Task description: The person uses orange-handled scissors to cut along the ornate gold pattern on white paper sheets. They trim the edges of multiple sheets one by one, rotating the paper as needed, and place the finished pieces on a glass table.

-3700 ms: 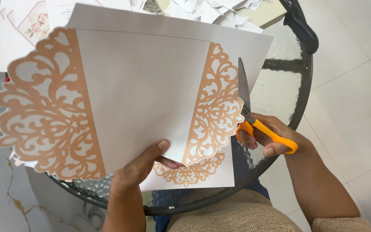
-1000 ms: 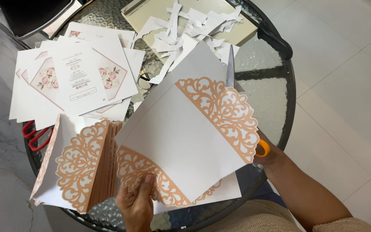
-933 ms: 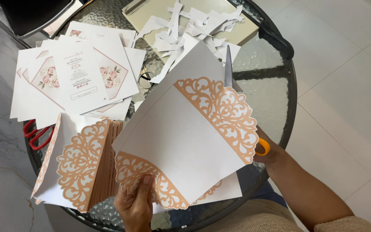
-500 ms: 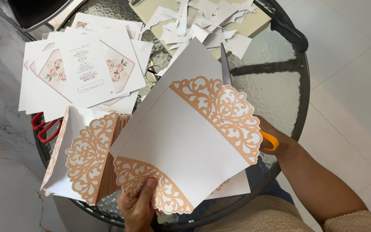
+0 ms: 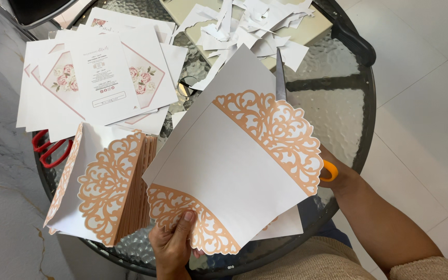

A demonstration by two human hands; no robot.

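My left hand [image 5: 175,243] pinches the bottom edge of a white card sheet [image 5: 234,171] printed with peach lace borders, holding it tilted above the round glass table [image 5: 338,78]. My right hand [image 5: 340,173] sits behind the sheet's right edge, gripping orange-handled scissors [image 5: 330,171]. Their blade [image 5: 280,82] pokes up past the sheet's top edge. Most of the right hand and the handles are hidden by the paper.
A stack of cut lace-edged cards [image 5: 110,192] lies at the left. Floral printed cards [image 5: 99,78] are spread at the back left, over red-handled scissors [image 5: 47,150]. White paper scraps [image 5: 255,31] fill a beige tray [image 5: 317,31]. Tiled floor surrounds the table.
The sheet has been turned and tilted since 3.7 s ago, and the scissors now sit behind it. Over the last second the view shifted slightly; the hands barely moved.
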